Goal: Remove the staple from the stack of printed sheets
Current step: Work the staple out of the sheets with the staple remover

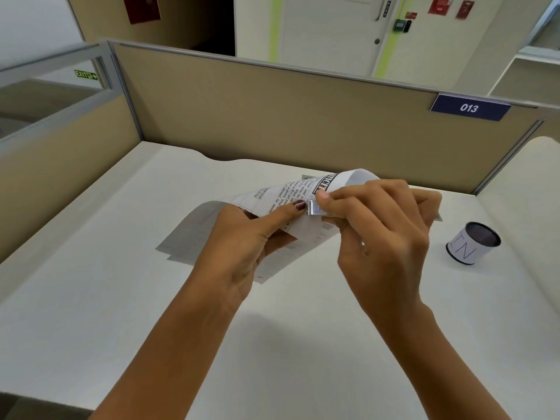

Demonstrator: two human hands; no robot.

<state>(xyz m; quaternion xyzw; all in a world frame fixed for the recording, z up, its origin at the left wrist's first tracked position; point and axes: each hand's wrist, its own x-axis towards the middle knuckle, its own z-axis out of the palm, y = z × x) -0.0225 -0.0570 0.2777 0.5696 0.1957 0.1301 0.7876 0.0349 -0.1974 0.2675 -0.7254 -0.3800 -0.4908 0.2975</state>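
White desk [91, 298] within tan cubicle partitions [272, 116]; pale door [330, 31] beyond.

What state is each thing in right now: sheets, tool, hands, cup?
Printed sheets: curled over, held up.
Metal tool: pinched, tip against the sheets.
Left hand: grips the sheets.
Right hand: pinches the metal tool.
Cup: upright, open-topped, on the desk.
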